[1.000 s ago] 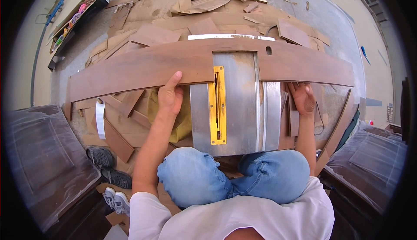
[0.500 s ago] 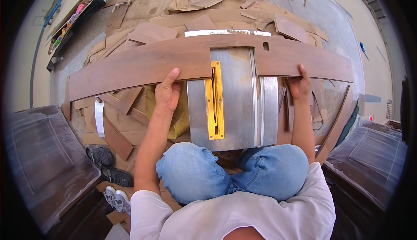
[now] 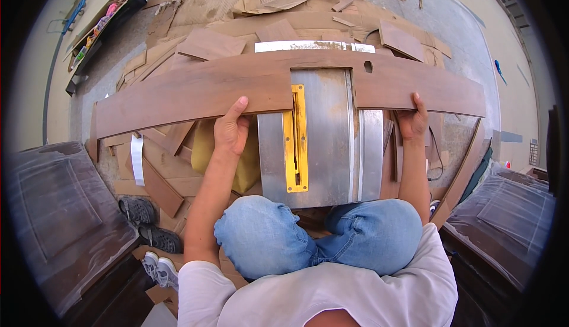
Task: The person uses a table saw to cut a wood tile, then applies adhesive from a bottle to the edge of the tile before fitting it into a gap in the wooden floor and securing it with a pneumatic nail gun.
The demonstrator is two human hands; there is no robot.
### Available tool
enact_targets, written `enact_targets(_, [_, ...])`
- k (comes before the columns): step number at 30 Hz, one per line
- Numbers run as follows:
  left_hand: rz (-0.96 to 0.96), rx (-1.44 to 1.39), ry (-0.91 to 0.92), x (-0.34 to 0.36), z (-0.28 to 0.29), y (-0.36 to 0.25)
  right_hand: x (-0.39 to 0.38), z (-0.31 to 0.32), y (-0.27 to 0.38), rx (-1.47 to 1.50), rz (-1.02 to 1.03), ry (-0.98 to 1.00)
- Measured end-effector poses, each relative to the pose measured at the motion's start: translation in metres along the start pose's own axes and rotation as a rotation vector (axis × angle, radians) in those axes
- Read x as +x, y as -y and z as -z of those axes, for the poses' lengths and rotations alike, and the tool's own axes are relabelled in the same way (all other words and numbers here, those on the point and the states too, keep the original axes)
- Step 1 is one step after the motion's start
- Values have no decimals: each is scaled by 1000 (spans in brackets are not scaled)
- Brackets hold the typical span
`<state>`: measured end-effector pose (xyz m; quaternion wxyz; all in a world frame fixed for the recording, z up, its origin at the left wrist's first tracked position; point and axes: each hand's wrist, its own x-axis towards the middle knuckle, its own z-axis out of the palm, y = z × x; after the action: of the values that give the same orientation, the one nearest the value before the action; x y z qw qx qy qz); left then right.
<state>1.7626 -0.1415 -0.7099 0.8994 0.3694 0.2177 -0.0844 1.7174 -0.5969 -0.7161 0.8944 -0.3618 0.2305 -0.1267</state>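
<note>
Notched wooden plank (image 3: 201, 87) is held across the metal saw table (image 3: 329, 149); its near edge is gripped by left hand (image 3: 232, 130) and right hand (image 3: 414, 123), both partly curled, one digit above, other fingers hidden. Upper left: long dark box (image 3: 106, 39), loaded with colourful, indistinct items (image 3: 110, 10).

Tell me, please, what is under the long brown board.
Under the long brown board, a metal table and its yellow insert partly show. The insert's far left corner and whatever else the board covers cannot be seen.
</note>
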Motion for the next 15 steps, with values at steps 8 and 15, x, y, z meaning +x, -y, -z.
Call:
enact_targets(8, [-5,-3,-10,-5,1,0,-10,-5,1,0,-13,-16])
enact_targets(15, [13,-26,-23,-6,2,0,-10,-2,2,0,-16,-19])
